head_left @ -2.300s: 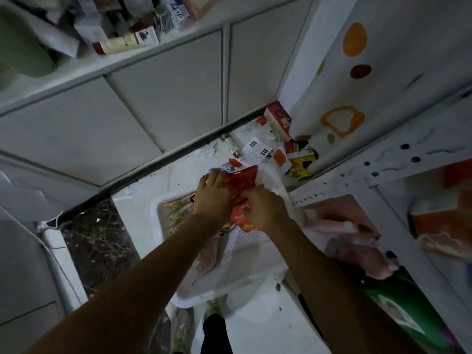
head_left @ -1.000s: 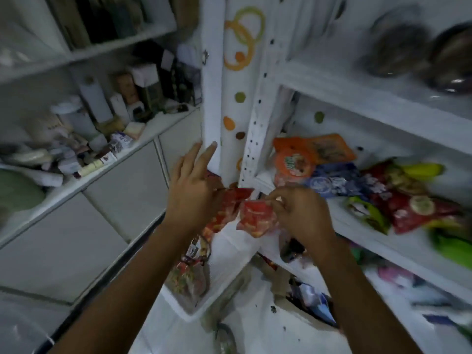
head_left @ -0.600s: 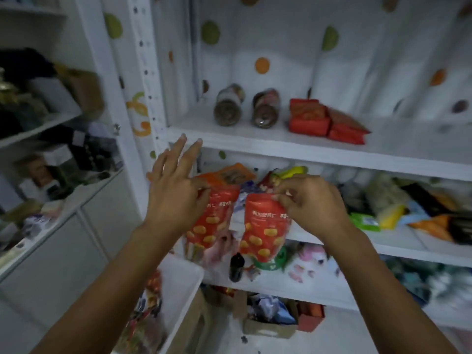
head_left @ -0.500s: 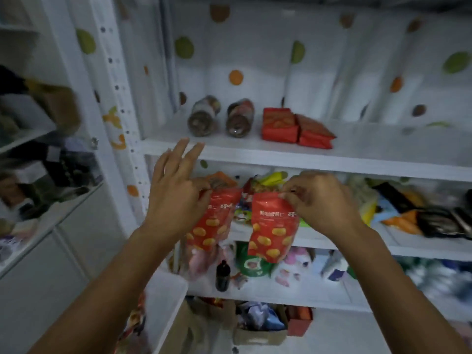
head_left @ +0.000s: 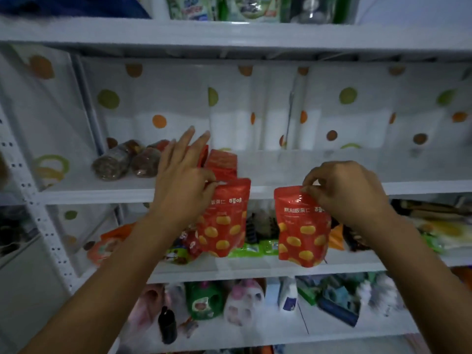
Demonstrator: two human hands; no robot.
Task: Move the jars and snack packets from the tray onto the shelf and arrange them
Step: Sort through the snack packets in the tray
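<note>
My left hand (head_left: 182, 175) pinches the top corner of a red snack packet (head_left: 224, 221) with yellow spots; its other fingers stick out straight. My right hand (head_left: 350, 192) pinches the top of a second, matching red packet (head_left: 301, 231). Both packets hang in front of the white shelf (head_left: 332, 186), just below its front edge. On that shelf lie two jars (head_left: 112, 162) on their sides at the left and red packets (head_left: 221, 162) beside them, partly hidden by my left hand. The tray is out of view.
The shelf's right part is bare board against a dotted white backing. The shelf below (head_left: 255, 267) is crowded with assorted snack bags. Lower still stand bottles and soft toys (head_left: 245, 302). A perforated white upright (head_left: 30, 200) frames the left side; another shelf runs overhead.
Both hands took the two red packets up from the tray and raised them to the shelf. The packets have moved apart, and the view has tilted up.
</note>
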